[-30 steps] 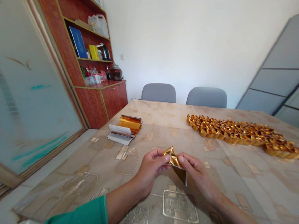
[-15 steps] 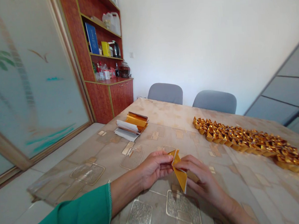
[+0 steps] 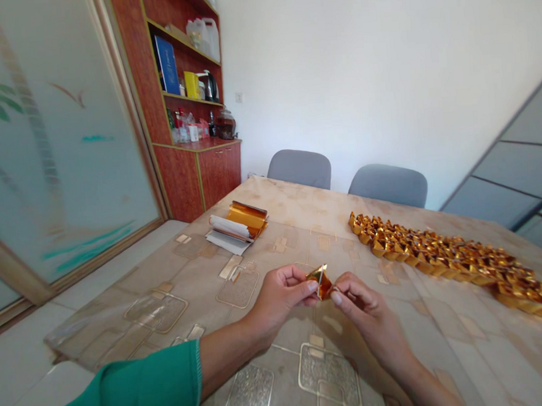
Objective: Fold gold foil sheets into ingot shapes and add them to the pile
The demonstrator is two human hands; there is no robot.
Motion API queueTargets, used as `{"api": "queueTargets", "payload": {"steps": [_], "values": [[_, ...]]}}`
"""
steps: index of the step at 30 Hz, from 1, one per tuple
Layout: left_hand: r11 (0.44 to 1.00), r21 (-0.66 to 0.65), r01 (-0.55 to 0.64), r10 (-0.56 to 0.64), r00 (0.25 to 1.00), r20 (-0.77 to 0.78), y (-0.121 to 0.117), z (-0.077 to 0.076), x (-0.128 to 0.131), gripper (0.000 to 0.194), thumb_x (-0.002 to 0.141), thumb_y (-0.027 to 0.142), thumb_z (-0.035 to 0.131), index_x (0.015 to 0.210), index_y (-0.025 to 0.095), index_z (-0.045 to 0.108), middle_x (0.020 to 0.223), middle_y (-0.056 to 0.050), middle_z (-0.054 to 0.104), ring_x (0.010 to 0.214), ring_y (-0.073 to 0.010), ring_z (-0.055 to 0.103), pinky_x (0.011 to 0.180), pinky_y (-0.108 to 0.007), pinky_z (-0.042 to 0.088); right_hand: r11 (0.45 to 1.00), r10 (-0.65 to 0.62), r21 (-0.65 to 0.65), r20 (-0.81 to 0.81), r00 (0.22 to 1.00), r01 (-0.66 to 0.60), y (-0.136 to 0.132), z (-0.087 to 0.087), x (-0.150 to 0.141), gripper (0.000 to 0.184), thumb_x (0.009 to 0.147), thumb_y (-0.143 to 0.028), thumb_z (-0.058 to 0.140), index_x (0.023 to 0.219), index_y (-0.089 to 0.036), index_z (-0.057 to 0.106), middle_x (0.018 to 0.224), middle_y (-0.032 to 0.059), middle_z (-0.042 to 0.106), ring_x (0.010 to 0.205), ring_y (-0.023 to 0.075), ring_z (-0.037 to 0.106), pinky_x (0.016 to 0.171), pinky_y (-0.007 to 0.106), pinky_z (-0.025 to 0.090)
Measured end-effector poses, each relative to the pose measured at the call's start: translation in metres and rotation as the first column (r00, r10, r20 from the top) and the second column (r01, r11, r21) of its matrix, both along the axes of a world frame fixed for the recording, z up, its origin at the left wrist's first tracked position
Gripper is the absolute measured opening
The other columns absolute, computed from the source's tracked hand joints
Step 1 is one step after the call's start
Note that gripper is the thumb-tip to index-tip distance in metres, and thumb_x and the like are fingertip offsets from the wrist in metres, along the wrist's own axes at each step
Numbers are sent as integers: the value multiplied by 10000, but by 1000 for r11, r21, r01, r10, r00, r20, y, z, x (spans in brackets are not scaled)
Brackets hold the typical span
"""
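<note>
We have a small folded gold foil piece [image 3: 322,284] between both hands, just above the counter [image 3: 170,358], at about five o'clock from the middle of our view. Our left hand [image 3: 275,301] grips its left side between thumb and fingers; our right hand [image 3: 372,319] pinches the right corner in a narrow fingertip hold.

We judge tearing or creasing the likeliest trouble: the foil looks thin, and a hard pull by the right fingertips against the left thumb could split a corner. Uneven pressure could skew the fold, and a loose left hold could let it spring open. A wide swing of the right arm could knock the packed rows of folded gold pieces [image 3: 441,253], which run from one round to three o'clock of the held one. The loose stack of foil sheets [image 3: 242,223], curled at ten o'clock, might slide or unroll if nudged.

Towards eleven o'clock, the shelf unit [image 3: 176,172] bears white plastic jugs [image 3: 210,39], a kettle [image 3: 211,86] and a white cup [image 3: 194,133]; we cannot tell what they contain. The lidded glass jar [image 3: 226,124] beside them looks dark inside, its contents unclear.
</note>
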State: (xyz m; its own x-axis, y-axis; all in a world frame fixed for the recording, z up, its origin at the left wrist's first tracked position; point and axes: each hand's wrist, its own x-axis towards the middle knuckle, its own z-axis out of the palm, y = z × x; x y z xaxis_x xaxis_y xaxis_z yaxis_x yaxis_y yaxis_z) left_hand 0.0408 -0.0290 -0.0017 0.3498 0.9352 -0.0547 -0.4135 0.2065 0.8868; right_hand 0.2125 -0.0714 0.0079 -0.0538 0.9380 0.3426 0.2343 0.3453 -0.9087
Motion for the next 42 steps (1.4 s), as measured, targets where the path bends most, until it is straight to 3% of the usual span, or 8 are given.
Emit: {"api": "queueTargets", "payload": {"steps": [4, 8, 14, 20, 27, 32, 42], "values": [[999, -43, -16, 17, 1000, 23, -1, 0, 2, 400, 568, 368, 922, 698, 136, 622, 678, -15, 707, 598, -100, 624, 611, -212, 482, 1000, 12, -10, -49, 999, -13, 1, 0, 1, 229, 869, -444, 680, 793, -229, 711, 755, 10, 600, 721, 183, 553, 662, 294, 422], [989, -148, -20, 30, 997, 69, 0, 1, 0, 450, 503, 351, 951, 703, 145, 605, 675, 3, 701, 605, -102, 632, 625, -216, 499, 991, 75, 102, 117, 990, -87, -2, 1, 3, 135, 886, -358, 677, 847, -256, 758, 834, 28, 594, 803, 196, 570, 715, 308, 428], [999, -6, -36, 36, 999, 10, -1, 0, 2, 389, 561, 356, 920, 678, 129, 626, 670, -23, 714, 598, -102, 629, 595, -196, 462, 998, -27, 57, 59, 998, 24, 2, -7, 0, 231, 877, -373, 671, 720, -205, 656, 736, 7, 579, 683, 165, 529, 624, 279, 391], [998, -20, -57, 57, 998, 17, -6, -3, 5, 375, 566, 336, 907, 708, 140, 621, 685, 1, 716, 625, -103, 640, 632, -201, 472, 990, -126, -63, -33, 991, 124, 3, -13, -5, 262, 849, -432, 669, 756, -203, 582, 690, -14, 551, 633, 157, 482, 578, 266, 381], [996, 66, -62, 66, 997, -47, -7, -6, 7, 312, 595, 314, 886, 704, 128, 660, 677, -3, 711, 625, -99, 620, 625, -198, 461, 982, -186, 48, 77, 980, 182, 2, -13, -7, 211, 860, -339, 650, 713, -208, 574, 711, -8, 554, 656, 166, 514, 605, 274, 404], [1000, 3, -15, 15, 1000, -6, -6, -7, 9, 374, 561, 351, 915, 703, 123, 655, 677, -6, 717, 624, -96, 632, 632, -194, 484, 981, -167, 131, 168, 972, 146, 2, -12, -5, 222, 878, -337, 670, 709, -199, 626, 702, -9, 566, 625, 148, 496, 582, 258, 378], [971, -237, 18, 18, 989, 147, -8, -8, 8, 482, 462, 300, 978, 748, 133, 628, 765, -26, 743, 734, -118, 695, 781, -244, 564, 997, -77, 25, 120, 990, 74, 1, -11, -5, 182, 904, -373, 625, 851, -200, 642, 772, 15, 645, 697, 179, 569, 636, 281, 427]]}}
